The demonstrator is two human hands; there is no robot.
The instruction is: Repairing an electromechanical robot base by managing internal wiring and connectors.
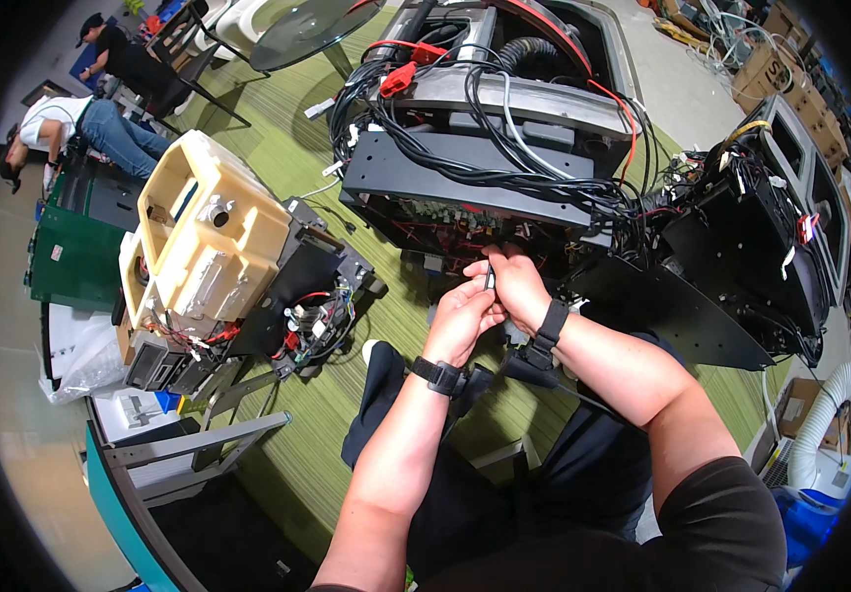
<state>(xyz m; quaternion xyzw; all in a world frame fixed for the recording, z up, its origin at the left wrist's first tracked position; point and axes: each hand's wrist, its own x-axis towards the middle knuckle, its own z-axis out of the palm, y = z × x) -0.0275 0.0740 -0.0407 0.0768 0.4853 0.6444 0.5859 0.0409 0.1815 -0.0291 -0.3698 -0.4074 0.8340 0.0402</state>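
Observation:
Both hands meet in front of an open machine with a black metal housing (465,183). My left hand (460,314) is closed in a pinch on a small dark, thin piece (490,278) with a light part, too small to name. Close against it, my right hand (521,289) has its fingers bent together at the same spot; what they hold is hidden. Circuit boards and red wires (445,219) show inside the housing just beyond my fingers. A thick bundle of black cables (504,180) runs across its top.
A cream plastic tank unit (213,237) with loose wiring stands at left on the green carpet (287,434). Right of the housing are black panels (711,266) with cables. Red connectors (399,79) lie on top. Two people (115,128) are at the far left. A white hose (845,395) curves at right.

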